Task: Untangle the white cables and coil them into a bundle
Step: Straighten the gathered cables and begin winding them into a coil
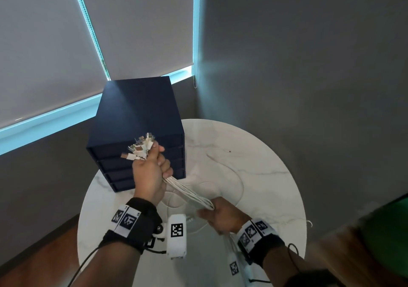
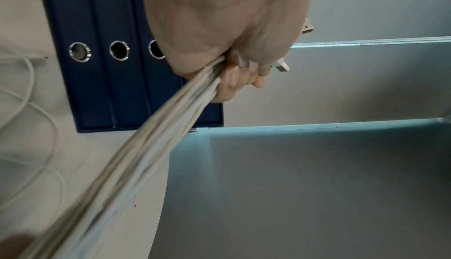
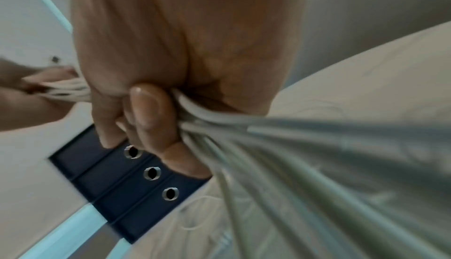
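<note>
white cables (image 1: 187,191) | left hand (image 1: 148,172) fisted round plug ends before blue drawer box (image 1: 136,119) | right hand (image 1: 223,215) clamped lower, drawing straight | next: coil slack

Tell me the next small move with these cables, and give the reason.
Probably swing the right hand back up to the left hand to lay a first loop. The white cables already run as one straight bunch between both fists, connector ends gathered above the left hand, while the slack trails on the round table, uncoiled.
</note>
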